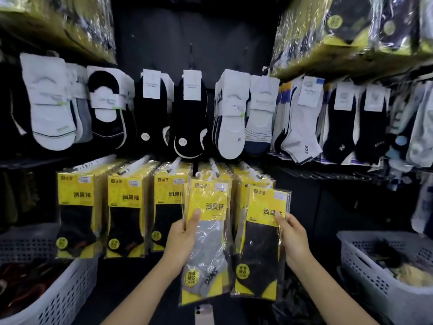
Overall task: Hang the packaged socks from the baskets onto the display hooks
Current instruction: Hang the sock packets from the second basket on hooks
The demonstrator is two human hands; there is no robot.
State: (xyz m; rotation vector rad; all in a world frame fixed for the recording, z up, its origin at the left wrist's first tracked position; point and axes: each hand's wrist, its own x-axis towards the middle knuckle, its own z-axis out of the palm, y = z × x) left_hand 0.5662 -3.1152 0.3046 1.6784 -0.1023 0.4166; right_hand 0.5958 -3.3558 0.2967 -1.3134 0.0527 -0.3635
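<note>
My left hand (185,238) grips a yellow-carded pack of grey socks (207,245) by its left edge, the pack's hanger loops held up near a white display hook (214,166). My right hand (294,238) holds a matching pack of black socks (260,247) by its right edge, just to the right of the grey one. Behind them, rows of the same yellow packs (126,207) hang from white hooks on the lower rail. White plastic baskets stand at the lower left (61,299) and lower right (379,277).
Above the yellow packs, a row of loose black and white ankle socks (189,118) hangs on cards. Wrapped bundles of stock (351,31) sit on the upper shelves on both sides. A phone (204,314) lies at the bottom centre.
</note>
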